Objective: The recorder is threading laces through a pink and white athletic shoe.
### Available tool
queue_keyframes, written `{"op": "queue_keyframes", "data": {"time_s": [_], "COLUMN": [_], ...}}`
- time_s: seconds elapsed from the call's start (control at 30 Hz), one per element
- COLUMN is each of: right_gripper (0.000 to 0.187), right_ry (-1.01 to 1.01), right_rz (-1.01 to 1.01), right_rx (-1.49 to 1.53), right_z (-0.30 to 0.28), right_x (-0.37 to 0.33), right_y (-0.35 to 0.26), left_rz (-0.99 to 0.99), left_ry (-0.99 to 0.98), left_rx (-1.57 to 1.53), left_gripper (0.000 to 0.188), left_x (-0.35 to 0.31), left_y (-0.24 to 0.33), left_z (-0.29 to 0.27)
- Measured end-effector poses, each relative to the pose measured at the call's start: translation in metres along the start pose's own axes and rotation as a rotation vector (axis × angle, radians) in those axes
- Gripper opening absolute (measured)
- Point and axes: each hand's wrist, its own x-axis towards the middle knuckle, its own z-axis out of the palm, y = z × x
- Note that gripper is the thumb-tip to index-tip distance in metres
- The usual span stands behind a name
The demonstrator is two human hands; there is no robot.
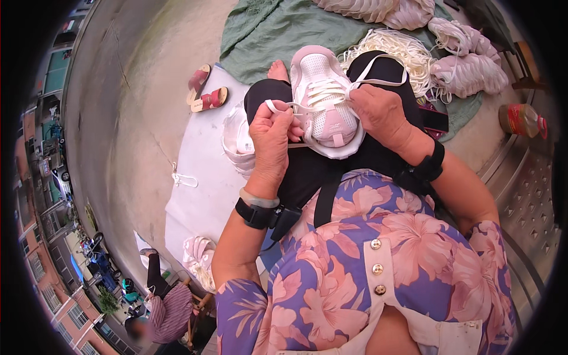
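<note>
A pink and white sneaker upper (345, 122) rests on my lap between my black-trousered thighs, its rounded, pink-rimmed mesh part pointing away from me. Cream lace (325, 92) crosses its middle in several rows. My left hand (270, 137), at the upper's left side, is closed in a pinch on a lace end that loops up over the fingers. At the right edge my right hand (378, 113) pinches the lace too, and a long loop of it arcs out over my right thigh. The fingertips of the right hand are partly hidden.
A heap of loose cream laces (387, 50) lies beyond my right knee on a green cloth (260, 41). Bundled pink uppers (470, 74) sit nearby. Red sandals (208, 99) and a white sheet (195, 148) are left; a plastic bottle (516, 119) stands right. Another person (171, 313) sits lower left.
</note>
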Motion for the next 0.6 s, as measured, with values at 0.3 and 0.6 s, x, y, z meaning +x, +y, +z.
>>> {"op": "queue_keyframes", "data": {"time_s": [0.3, 0.6], "right_gripper": [0.017, 0.017], "right_ry": [-0.019, -0.011], "right_rz": [0.024, -0.046], "right_rx": [0.005, -0.099], "right_z": [-0.012, 0.0], "right_x": [-0.01, -0.009], "right_y": [-0.012, 0.004], "left_rz": [0.218, 0.438], "left_ry": [0.015, 0.082], "left_rx": [0.256, 0.558], "left_gripper": [0.008, 0.009], "left_x": [0.002, 0.01], "left_y": [-0.012, -0.02], "left_z": [0.007, 0.01]}}
